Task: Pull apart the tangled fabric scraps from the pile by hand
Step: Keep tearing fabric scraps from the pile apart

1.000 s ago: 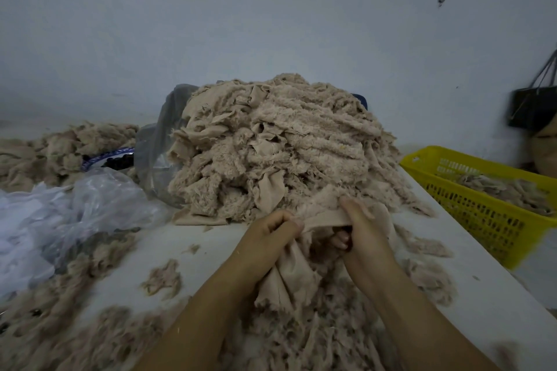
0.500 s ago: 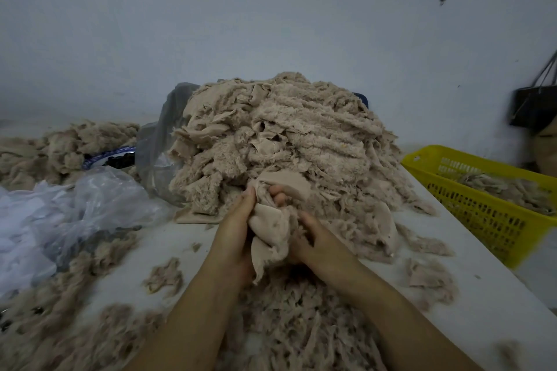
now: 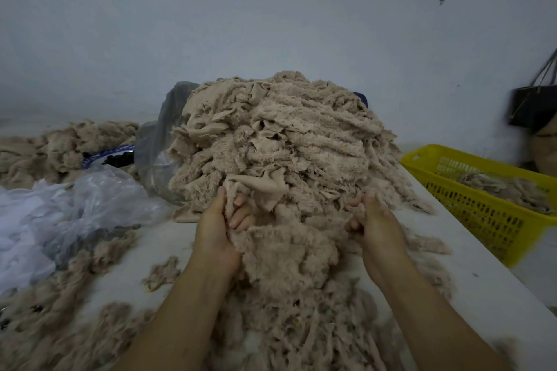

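A tall pile of tangled beige fabric scraps (image 3: 280, 141) fills the middle of the white table (image 3: 488, 289). At its front foot my left hand (image 3: 218, 226) grips a fuzzy clump of scraps (image 3: 286, 247), its fingers curled into the fabric. My right hand (image 3: 376, 220) grips the same clump's right side, with its fingertips buried in the fabric. The clump is spread wide between the two hands. Loose shredded scraps (image 3: 301, 337) lie on the table between my forearms.
A yellow plastic basket (image 3: 482, 208) with some scraps stands at the right off the table's edge. Crumpled clear plastic bags (image 3: 75, 214) lie at the left. A second scrap heap (image 3: 60, 144) sits far left. A black bag (image 3: 530, 105) hangs on the wall.
My hands, bunched together on a smooth piece of fabric, have moved apart sideways. They now hold a wide fuzzy clump at the pile's foot.
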Demonstrator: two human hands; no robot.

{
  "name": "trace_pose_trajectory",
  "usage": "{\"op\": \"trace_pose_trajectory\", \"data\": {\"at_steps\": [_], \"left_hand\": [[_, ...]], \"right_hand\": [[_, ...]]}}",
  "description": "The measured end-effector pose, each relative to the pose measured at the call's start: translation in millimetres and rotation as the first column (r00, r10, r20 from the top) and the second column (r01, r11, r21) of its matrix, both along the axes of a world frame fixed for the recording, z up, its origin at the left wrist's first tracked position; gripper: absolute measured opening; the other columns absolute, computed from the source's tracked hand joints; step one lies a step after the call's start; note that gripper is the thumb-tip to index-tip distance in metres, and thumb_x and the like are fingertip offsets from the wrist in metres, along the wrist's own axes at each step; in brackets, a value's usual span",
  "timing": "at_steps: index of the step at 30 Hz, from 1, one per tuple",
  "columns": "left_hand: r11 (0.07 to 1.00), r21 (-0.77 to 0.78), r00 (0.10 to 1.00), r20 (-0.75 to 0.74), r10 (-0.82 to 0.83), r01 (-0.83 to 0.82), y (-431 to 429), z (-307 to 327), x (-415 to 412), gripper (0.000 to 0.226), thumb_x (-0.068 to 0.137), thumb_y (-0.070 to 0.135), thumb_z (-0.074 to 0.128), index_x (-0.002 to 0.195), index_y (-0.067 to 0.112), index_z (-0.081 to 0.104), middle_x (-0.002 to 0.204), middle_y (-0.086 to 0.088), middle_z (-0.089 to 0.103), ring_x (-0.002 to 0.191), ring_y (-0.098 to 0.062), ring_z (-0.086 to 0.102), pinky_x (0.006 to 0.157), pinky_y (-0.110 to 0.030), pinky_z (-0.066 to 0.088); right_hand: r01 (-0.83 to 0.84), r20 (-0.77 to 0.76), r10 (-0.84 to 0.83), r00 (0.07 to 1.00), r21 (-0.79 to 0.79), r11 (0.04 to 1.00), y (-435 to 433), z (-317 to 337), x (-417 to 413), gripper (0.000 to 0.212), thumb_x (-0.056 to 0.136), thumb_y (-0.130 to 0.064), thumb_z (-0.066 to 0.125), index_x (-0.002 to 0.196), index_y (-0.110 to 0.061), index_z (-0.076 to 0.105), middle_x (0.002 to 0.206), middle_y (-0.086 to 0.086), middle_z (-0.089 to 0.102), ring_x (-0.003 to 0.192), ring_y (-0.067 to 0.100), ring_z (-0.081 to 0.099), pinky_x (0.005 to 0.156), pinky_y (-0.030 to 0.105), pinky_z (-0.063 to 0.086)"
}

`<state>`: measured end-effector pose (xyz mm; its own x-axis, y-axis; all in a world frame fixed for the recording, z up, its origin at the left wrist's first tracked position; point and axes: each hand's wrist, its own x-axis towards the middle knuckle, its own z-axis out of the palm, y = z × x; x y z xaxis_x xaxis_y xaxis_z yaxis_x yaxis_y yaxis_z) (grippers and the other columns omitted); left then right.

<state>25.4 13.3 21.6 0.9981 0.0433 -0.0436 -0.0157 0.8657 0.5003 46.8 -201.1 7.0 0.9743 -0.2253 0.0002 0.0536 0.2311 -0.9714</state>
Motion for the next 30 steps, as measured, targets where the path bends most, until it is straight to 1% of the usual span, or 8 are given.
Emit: {"op": "trace_pose_trajectory", "data": {"at_steps": [5, 8, 12, 16, 19, 22, 26, 30], "left_hand": [[0.925, 0.359, 0.991, 0.098, 0.092, -0.122, -7.7, -0.8, -0.5, 0.032, 0.106, 0.029, 0.041, 0.09, 0.007, 0.06, 0.071, -0.002, 0.061, 0.035, -0.005, 0.025, 0.033, -0.017, 0.025], [0.933, 0.323, 0.986, 0.092, 0.137, -0.16, -3.1, 0.5, -1.3, 0.027, 0.105, 0.028, 0.043, 0.093, 0.008, 0.056, 0.068, 0.0, 0.061, 0.035, -0.005, 0.027, 0.033, -0.017, 0.027], [0.733, 0.618, 0.941, 0.034, 0.337, -0.285, -2.7, -0.9, 0.8, 0.023, 0.1, 0.033, 0.055, 0.108, 0.011, 0.055, 0.071, 0.005, 0.055, 0.044, -0.003, 0.041, 0.042, -0.018, 0.035], [0.141, 0.942, 0.951, 0.294, 0.094, -0.305, -16.4, -3.8, -9.0, 0.055, 0.086, 0.067, 0.057, 0.134, 0.042, 0.048, 0.122, 0.031, 0.049, 0.104, 0.016, 0.05, 0.081, -0.015, 0.043], [-0.074, 0.96, 0.955, 0.257, -0.151, -0.27, -31.4, -9.3, -11.1, 0.048, 0.072, 0.084, 0.055, 0.086, 0.039, 0.063, 0.074, 0.024, 0.058, 0.065, 0.007, 0.054, 0.06, -0.017, 0.041], [0.022, 0.964, 0.955, 0.264, -0.135, -0.264, -33.2, -9.5, -12.3, 0.056, 0.076, 0.073, 0.056, 0.061, 0.02, 0.05, 0.052, 0.014, 0.039, 0.048, -0.001, 0.038, 0.049, -0.02, 0.03], [0.312, 0.915, 0.962, 0.272, -0.011, -0.255, -19.1, -2.5, -10.9, 0.051, 0.079, 0.062, 0.055, 0.078, 0.013, 0.067, 0.075, -0.004, 0.066, 0.072, -0.008, 0.059, 0.067, -0.027, 0.05], [0.314, 0.899, 0.952, 0.289, 0.1, -0.306, -17.8, -0.3, -10.4, 0.046, 0.084, 0.059, 0.052, 0.07, 0.016, 0.056, 0.074, 0.005, 0.057, 0.062, -0.001, 0.053, 0.061, -0.016, 0.043]], "right_hand": [[0.027, 0.023, -0.021, 1.0, -0.291, 0.956, 0.9, -5.3, 3.3, 0.042, 0.1, -0.052, 0.044, 0.09, -0.016, 0.063, 0.07, 0.003, 0.054, 0.06, 0.011, 0.046, 0.062, 0.029, 0.04], [-0.037, 0.087, 0.139, 0.986, -0.705, 0.708, 1.4, -11.5, 2.7, 0.06, 0.09, -0.066, 0.051, 0.134, -0.026, 0.05, 0.139, -0.004, 0.043, 0.114, 0.005, 0.046, 0.098, 0.028, 0.042], [-0.081, 0.084, 0.488, 0.869, -0.948, 0.307, 15.6, -17.9, -4.1, 0.044, 0.092, -0.061, 0.05, 0.112, -0.024, 0.063, 0.127, -0.017, 0.037, 0.122, -0.003, 0.019, 0.106, 0.022, 0.023], [-0.019, 0.267, 0.424, 0.865, -0.829, 0.559, 19.2, -8.4, -11.4, 0.012, 0.101, -0.029, 0.051, 0.091, -0.035, 0.054, 0.093, -0.016, 0.053, 0.091, 0.005, 0.048, 0.074, 0.011, 0.036], [-0.081, 0.278, 0.397, 0.875, -0.725, 0.684, 19.1, -5.1, -13.8, 0.017, 0.101, -0.027, 0.052, 0.089, -0.039, 0.052, 0.081, -0.013, 0.061, 0.074, -0.001, 0.056, 0.059, 0.012, 0.039], [-0.14, 0.218, 0.394, 0.893, -0.698, 0.702, 19.5, -2.1, -15.9, 0.016, 0.099, -0.035, 0.055, 0.085, -0.028, 0.055, 0.068, -0.013, 0.055, 0.061, 0.002, 0.049, 0.054, 0.016, 0.035], [-0.347, 0.207, 0.526, 0.825, -0.549, 0.76, 24.4, 4.8, -23.4, 0.044, 0.083, -0.055, 0.059, 0.066, -0.016, 0.049, 0.065, -0.012, 0.043, 0.06, 0.004, 0.042, 0.058, 0.02, 0.034], [-0.337, 0.262, 0.515, 0.816, -0.51, 0.792, 32.4, 7.8, -29.1, 0.044, 0.097, -0.019, 0.059, 0.061, -0.017, 0.034, 0.082, -0.012, 0.047, 0.07, 0.004, 0.045, 0.061, 0.015, 0.033]]}}
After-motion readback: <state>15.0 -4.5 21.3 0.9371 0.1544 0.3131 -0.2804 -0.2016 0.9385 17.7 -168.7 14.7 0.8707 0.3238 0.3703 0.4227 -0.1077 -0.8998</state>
